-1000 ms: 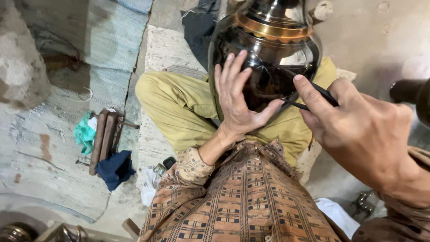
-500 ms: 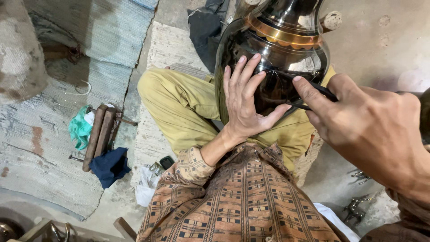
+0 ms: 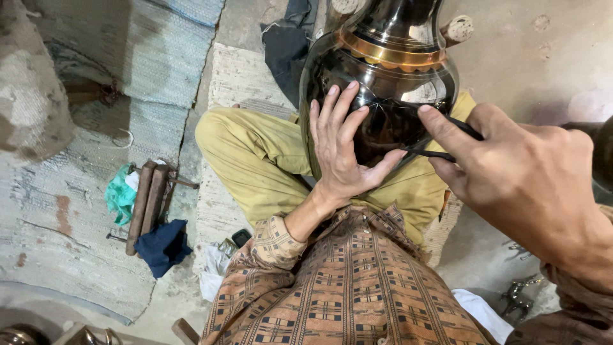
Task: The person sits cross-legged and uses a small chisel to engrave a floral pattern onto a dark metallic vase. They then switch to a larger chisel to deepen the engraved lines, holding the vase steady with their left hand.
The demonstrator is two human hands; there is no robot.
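A large dark shiny metal vase (image 3: pixel 389 70) with a copper band around its neck rests on my crossed legs in mustard trousers (image 3: pixel 255 160). My left hand (image 3: pixel 345 144) lies flat against the vase's belly, fingers spread. My right hand (image 3: pixel 517 172) grips a thin black two-legged tool (image 3: pixel 434 145), like a compass, with its points touching the vase surface next to my left thumb. Fine scratched lines show on the vase near the fingers.
On the floor at left lie wooden-handled tools (image 3: pixel 147 201), a green cloth (image 3: pixel 120 195) and a dark blue cloth (image 3: pixel 163 246). Woven mats (image 3: pixel 153 57) cover the ground. A dark cloth (image 3: pixel 287 45) lies beyond my knee. Small metal pieces (image 3: pixel 520 297) sit at lower right.
My left hand has shifted slightly on the vase and the view has drifted a little; my right hand keeps the tool against the surface.
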